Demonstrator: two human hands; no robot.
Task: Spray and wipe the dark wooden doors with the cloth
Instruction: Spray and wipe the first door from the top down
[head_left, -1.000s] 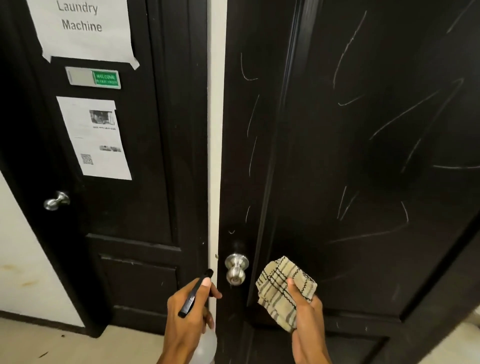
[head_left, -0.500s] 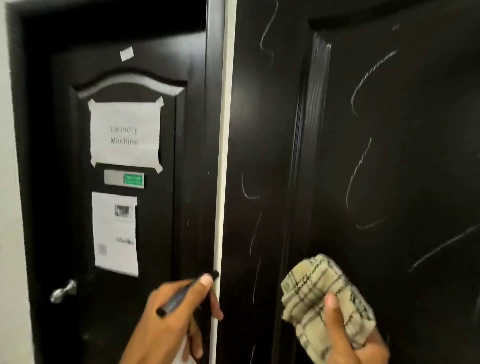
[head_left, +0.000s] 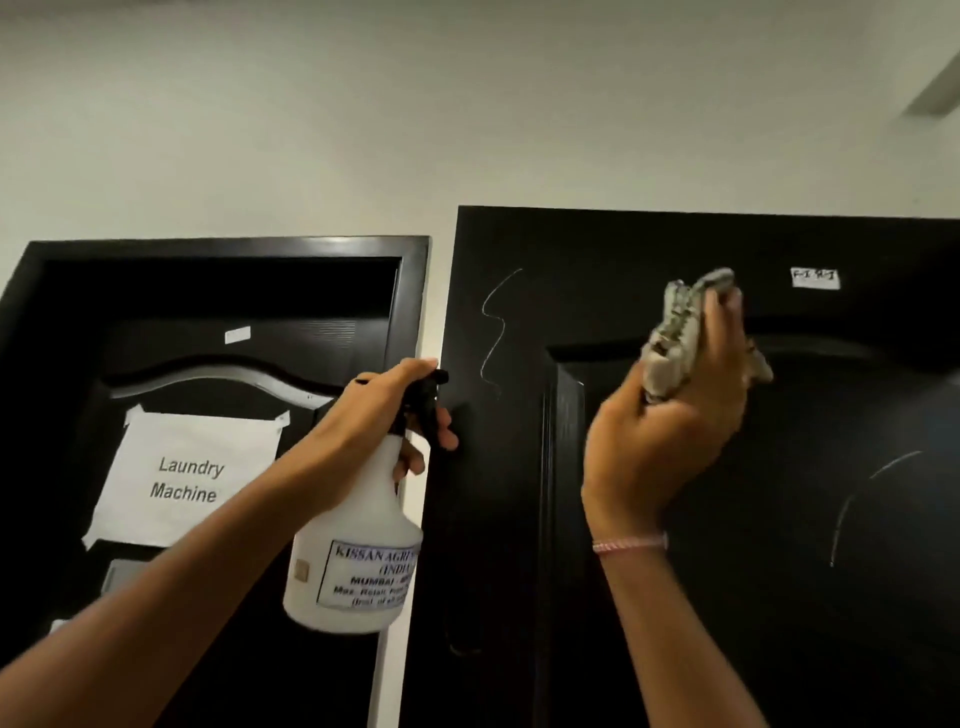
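I am holding the cloth (head_left: 680, 332) up high in my right hand (head_left: 670, 431). My fingers (head_left: 724, 332) are curling tight around it, so the cloth is all bunched up. It is a pale cloth with dark lines, and it is pressing against the top part of the right door (head_left: 779, 519). The bunch is standing tall, with its long side going up and down, and its top end is pointing up at the ceiling.

My left hand (head_left: 384, 415) is holding the spray bottle (head_left: 358, 551) by its neck. My fingers are wrapping closed around the black trigger top (head_left: 423, 400). The white bottle is hanging down below my hand, nearly straight up and down, just leaning a little. Its nozzle is pointing right, at the edge of the right door, and is very close to it.

The right door is dark and has thin white squiggly marks (head_left: 496, 332) on it. A tiny white label (head_left: 814, 278) is sitting near its top, just right of the cloth.

The left door (head_left: 218, 312) is dark too. A paper sign (head_left: 187, 478) saying "Laundry Machine" is taped on it, behind my left arm. A pink band (head_left: 628, 544) is going around my right wrist.
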